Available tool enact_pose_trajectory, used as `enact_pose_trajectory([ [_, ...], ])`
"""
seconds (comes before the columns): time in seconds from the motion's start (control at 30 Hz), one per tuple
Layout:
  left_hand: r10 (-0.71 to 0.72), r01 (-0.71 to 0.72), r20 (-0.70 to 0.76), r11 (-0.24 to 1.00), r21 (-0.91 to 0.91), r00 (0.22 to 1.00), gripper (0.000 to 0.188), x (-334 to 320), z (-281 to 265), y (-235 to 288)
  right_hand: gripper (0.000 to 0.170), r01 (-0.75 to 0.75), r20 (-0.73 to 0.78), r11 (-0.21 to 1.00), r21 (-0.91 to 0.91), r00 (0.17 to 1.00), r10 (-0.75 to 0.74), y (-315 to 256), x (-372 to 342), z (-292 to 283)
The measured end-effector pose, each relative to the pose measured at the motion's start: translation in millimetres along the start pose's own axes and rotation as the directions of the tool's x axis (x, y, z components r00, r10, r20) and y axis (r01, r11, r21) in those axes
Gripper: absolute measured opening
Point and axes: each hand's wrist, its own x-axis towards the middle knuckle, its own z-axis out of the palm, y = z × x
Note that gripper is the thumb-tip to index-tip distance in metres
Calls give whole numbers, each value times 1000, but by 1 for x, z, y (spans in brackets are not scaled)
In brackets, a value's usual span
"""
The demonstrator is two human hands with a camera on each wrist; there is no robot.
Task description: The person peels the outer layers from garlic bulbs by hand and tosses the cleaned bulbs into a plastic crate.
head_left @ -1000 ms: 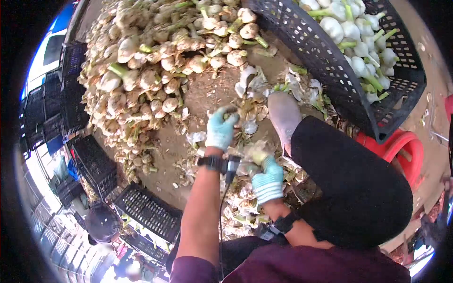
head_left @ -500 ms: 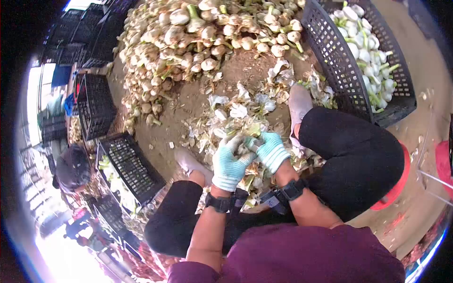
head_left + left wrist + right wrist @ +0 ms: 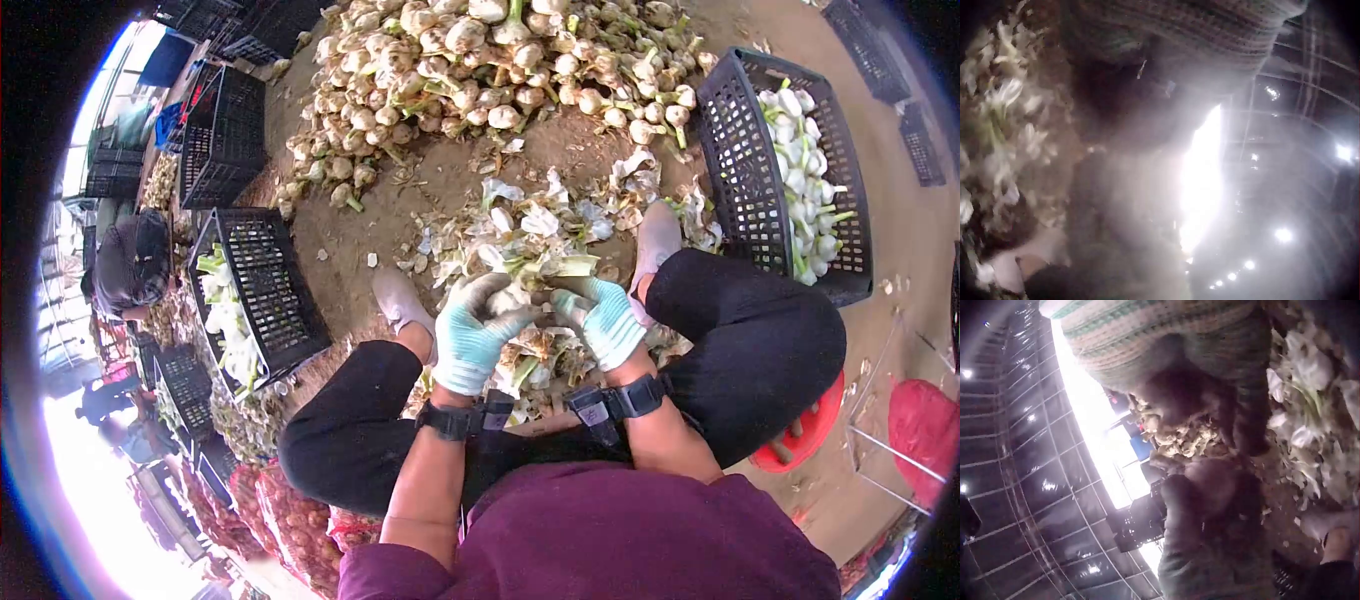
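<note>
In the head view my gloved left hand (image 3: 475, 335) holds a pale garlic bulb (image 3: 510, 300) in front of my lap, thumb and fingers round its side. Its green-white stem (image 3: 570, 266) points right. My gloved right hand (image 3: 603, 320) meets it from the other side, with curled fingers and thumb at the bulb and its outer skin. In the right wrist view the rounded bulb (image 3: 1213, 481) shows between the dark glove fingers of both hands. Glare and shadow blur the left wrist view, where the striped glove fabric (image 3: 1191, 31) crosses the top.
A heap of unpeeled garlic (image 3: 450, 80) lies ahead, with loose skins (image 3: 520, 225) on the ground between my shoes. Black crates of white garlic stand at the right (image 3: 745, 170) and left (image 3: 265, 290). A red seat (image 3: 810, 430) shows by my right thigh.
A second ago my left hand was farther forward, apart from the right; both have since come together at a garlic bulb. The head view has swung, shifting the heap and crates in it.
</note>
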Motion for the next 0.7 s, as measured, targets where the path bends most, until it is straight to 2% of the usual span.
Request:
enact_pose_trajectory([
  [0.03, -2, 2, -2, 1000, -3, 1000, 37, 0, 0, 2, 29, 73, -7, 972, -224, 997, -77, -7, -3, 2],
  [0.07, 127, -128, 17, 972, 198, 992, 39, 0, 0, 9, 29, 68, -10, 972, -226, 997, -73, -7, -1, 5],
  [0.1, 249, -254, 65, 887, 385, 966, 41, 0, 1, 12, 26, 65, -2, 965, -253, 998, -68, -5, 1, 7],
  [0.23, 288, -315, 128, 866, 388, 949, 41, -1, 7, 6, 20, 84, -59, 930, -357, 992, -112, 0, 5, 11],
  [0.27, 286, -316, 135, 867, 386, 949, 41, 0, 6, 4, 19, 85, -91, 910, -405, 987, -133, 2, 5, 9],
  [0.3, 11, -22, 128, 996, 87, 992, 42, 0, 3, 1, 17, 71, -107, 872, -484, 985, -139, 5, 5, 7],
  [0.33, -254, 295, 201, 932, -209, 946, 43, 1, 0, -1, 17, 67, -108, 873, -483, 985, -135, 5, 4, 7],
  [0.4, -345, 461, 316, 760, -458, 884, 39, 3, -5, -3, 14, 101, -114, 882, -461, 979, -171, 2, 3, 11],
  [0.43, -347, 520, 387, 582, -625, 854, 43, 1, -4, -10, 13, 135, -114, 806, -576, 963, -243, -2, 2, 13],
  [0.47, -327, 558, 458, 365, -745, 826, 49, 0, -2, -18, 13, 136, -113, 808, -573, 964, -242, -4, 2, 13],
  [0.5, -332, 627, 565, 115, -771, 755, 55, -1, 1, -28, 13, 202, -107, 771, -604, 938, -330, -5, 2, 13],
  [0.53, -332, 630, 568, 116, -768, 753, 55, -1, 1, -36, 13, 264, -98, 726, -635, 905, -414, -6, 1, 12],
  [0.57, -234, 673, 654, 1, -740, 719, 50, 1, 3, -36, 14, 241, -99, 780, -578, 928, -360, 0, 2, 9],
  [0.6, -123, 714, 722, -109, -692, 681, 45, 5, 5, -23, 14, 240, -102, 779, -580, 927, -361, 0, 2, 7],
  [0.63, -361, 583, 486, 238, -777, 796, 49, 0, 12, -5, 13, 197, -129, 778, -596, 933, -335, 0, 3, 5],
  [0.67, -358, 583, 488, 237, -777, 796, 49, 0, 15, -6, 13, 153, -157, 777, -611, 938, -308, 1, 4, 4],
  [0.7, -323, 489, 371, 487, -723, 870, 51, -1, 17, -11, 13, 248, -145, 807, -536, 914, -378, 7, 6, 4],
])
